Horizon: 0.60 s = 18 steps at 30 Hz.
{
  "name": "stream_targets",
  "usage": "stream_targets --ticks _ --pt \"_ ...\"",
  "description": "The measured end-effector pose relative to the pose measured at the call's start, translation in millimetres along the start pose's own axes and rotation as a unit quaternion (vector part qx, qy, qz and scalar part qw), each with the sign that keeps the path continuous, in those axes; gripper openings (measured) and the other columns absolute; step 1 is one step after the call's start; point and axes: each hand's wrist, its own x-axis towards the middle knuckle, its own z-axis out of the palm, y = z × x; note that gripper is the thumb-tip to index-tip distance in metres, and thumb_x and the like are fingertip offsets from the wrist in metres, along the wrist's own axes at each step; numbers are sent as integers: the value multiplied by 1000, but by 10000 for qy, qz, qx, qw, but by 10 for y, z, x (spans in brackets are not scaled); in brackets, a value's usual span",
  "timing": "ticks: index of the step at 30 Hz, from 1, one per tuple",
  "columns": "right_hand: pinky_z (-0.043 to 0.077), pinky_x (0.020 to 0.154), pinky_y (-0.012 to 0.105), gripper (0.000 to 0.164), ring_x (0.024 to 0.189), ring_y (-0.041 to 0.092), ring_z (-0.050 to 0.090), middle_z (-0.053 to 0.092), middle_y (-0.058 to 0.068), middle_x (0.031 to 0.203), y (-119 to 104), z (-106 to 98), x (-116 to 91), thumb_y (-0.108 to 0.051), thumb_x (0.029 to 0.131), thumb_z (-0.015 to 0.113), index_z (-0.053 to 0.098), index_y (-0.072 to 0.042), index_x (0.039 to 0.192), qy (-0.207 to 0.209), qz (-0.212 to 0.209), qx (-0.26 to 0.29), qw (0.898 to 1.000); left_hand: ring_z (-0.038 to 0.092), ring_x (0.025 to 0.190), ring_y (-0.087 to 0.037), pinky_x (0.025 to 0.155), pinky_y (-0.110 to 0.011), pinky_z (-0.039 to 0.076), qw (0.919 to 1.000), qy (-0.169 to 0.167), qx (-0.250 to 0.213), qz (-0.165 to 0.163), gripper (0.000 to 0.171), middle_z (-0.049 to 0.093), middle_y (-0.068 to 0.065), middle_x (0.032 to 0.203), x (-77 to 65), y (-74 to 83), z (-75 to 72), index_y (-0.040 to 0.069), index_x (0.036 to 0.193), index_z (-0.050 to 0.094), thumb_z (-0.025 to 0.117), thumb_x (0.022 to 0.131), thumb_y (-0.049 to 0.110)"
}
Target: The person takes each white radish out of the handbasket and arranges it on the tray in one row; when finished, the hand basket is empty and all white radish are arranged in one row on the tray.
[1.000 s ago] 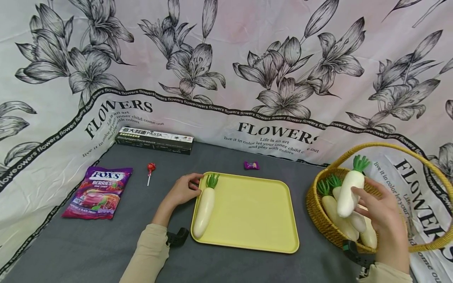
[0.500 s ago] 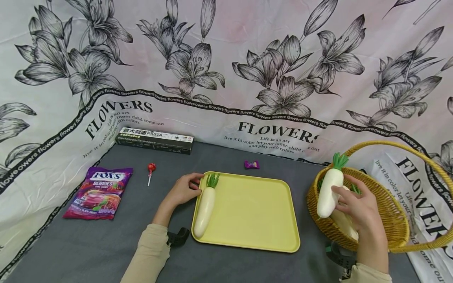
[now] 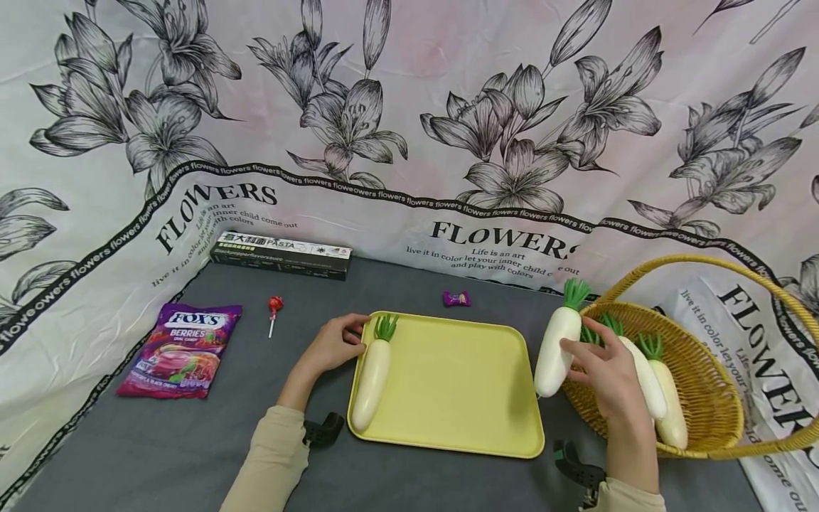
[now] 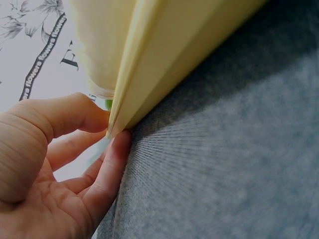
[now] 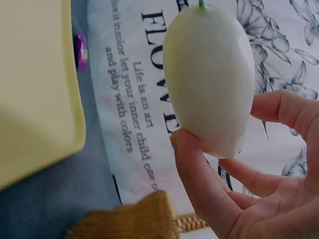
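Observation:
My right hand [image 3: 604, 370] holds a white radish [image 3: 555, 352] with green leaves between thumb and fingers, raised between the wicker basket [image 3: 713, 391] and the right edge of the yellow tray [image 3: 461, 384]. In the right wrist view the radish [image 5: 209, 74] is gripped around its lower end. At the tray's far left corner, my left hand [image 3: 329, 345] pinches the rim; the left wrist view has the thumb on the rim [image 4: 124, 94] and fingertips against its underside. Another white radish [image 3: 371, 384] lies lengthwise along the tray's left side.
Several more radishes [image 3: 668, 405] lie in the basket, whose tall handle [image 3: 736, 264] arches over it. Behind the tray is a purple wrapped candy [image 3: 456, 299]. To the left are a lollipop [image 3: 274, 306], a FOX'S candy bag [image 3: 182, 348] and a pasta box [image 3: 281, 257].
My right hand has carried its radish leftward from above the basket to near the tray's right edge. The left hand has stayed at the tray rim.

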Motion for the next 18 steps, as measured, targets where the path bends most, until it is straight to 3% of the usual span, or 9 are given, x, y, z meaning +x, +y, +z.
stream_targets --ticks 7,18 --pt "57 73 26 79 79 5 67 59 2 109 41 214 9 -29 97 63 18 -13 159 -163 -53 -51 9998 66 88 -27 76 -39 55 10000 -68 -56 -3 52 63 -18 107 0 -23 10 -4 133 58 65 82 -6" --pt "57 73 28 73 83 1 65 64 3 105 101 440 21 -24 97 64 25 -9 157 -328 -279 -104 9990 66 89 -26 76 -38 55 9999 -107 -70 -61 52 63 -17 108 4 -33 10 -3 134 57 65 83 -5"
